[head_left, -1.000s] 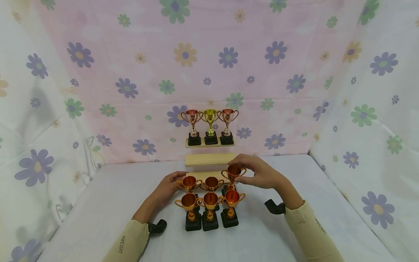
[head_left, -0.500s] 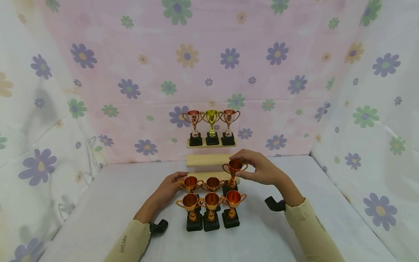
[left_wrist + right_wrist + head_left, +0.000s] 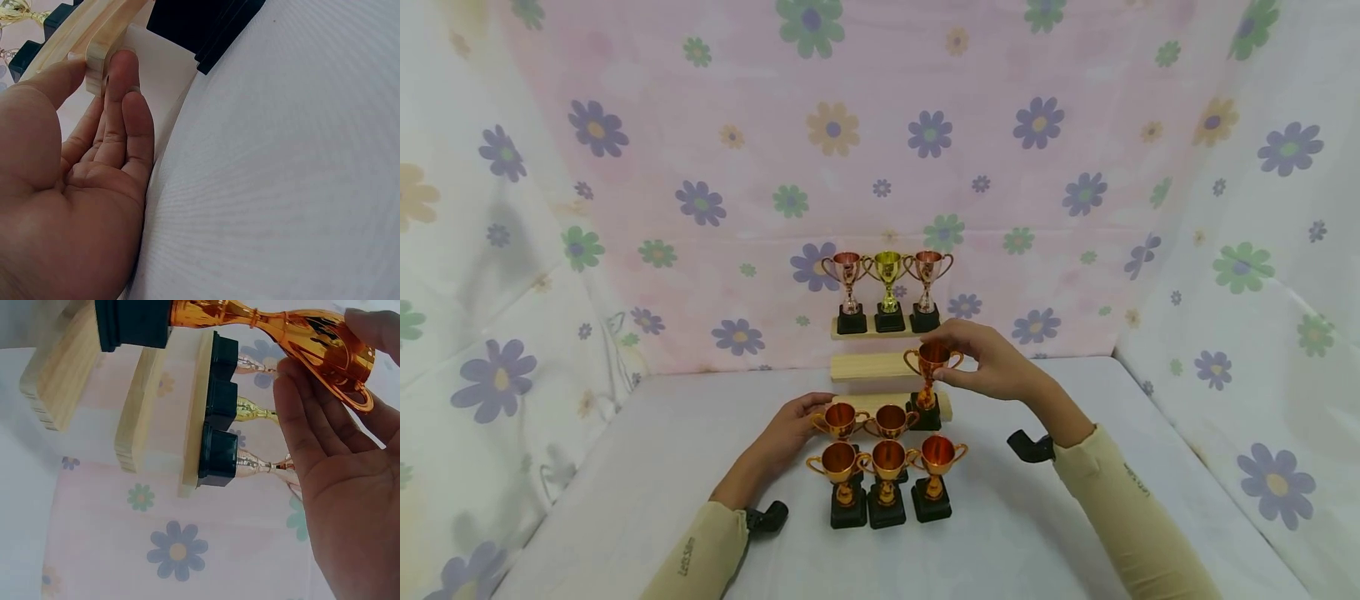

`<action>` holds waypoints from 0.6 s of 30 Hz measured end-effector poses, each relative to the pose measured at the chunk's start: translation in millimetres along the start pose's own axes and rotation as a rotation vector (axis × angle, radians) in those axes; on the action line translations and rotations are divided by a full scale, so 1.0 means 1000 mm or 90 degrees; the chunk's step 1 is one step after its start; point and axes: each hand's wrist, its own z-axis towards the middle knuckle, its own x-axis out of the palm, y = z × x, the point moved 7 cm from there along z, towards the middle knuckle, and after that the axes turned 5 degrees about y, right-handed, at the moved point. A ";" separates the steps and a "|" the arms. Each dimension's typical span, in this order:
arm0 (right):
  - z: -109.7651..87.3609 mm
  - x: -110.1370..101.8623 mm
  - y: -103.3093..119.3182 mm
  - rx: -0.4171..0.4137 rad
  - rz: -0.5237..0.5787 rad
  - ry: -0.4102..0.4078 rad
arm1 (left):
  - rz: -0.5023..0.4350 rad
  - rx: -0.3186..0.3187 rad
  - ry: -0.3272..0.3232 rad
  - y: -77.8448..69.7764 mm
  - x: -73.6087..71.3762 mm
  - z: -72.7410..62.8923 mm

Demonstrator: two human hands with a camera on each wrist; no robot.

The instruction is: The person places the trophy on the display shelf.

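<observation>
My right hand [image 3: 988, 362] holds an orange-bronze trophy cup [image 3: 927, 400] by its bowl, thumb on one side and fingers on the other. The cup is upright, its black base in front of the right end of the lowest wooden shelf step [image 3: 872, 406]. In the right wrist view the held trophy [image 3: 312, 337] is off any surface. My left hand [image 3: 784, 433] pinches the left end of a wooden step; the left wrist view shows thumb and fingers around that board end [image 3: 100, 56]. Similar bronze trophies [image 3: 889, 467] stand on the table, three in front and two behind.
The top step [image 3: 887, 335] bears two rose-coloured trophies [image 3: 848, 279] around a gold one [image 3: 889, 275]. Between it and the lowest step is a middle step [image 3: 868, 367]. A white cloth [image 3: 1037, 517] covers the table, and flowered fabric [image 3: 737, 275] hangs behind.
My right hand has lifted the bronze trophy up and farther away from the others, toward the wooden steps. My left hand stays at the step's left end.
</observation>
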 end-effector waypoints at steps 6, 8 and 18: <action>0.016 -0.009 0.006 0.015 -0.009 -0.017 | -0.001 -0.002 -0.003 -0.001 0.000 0.000; 0.021 -0.012 0.007 0.013 -0.013 -0.017 | -0.007 -0.004 -0.006 0.000 0.000 0.000; 0.048 -0.018 0.009 0.008 -0.027 -0.012 | -0.004 0.003 -0.004 0.000 0.000 0.001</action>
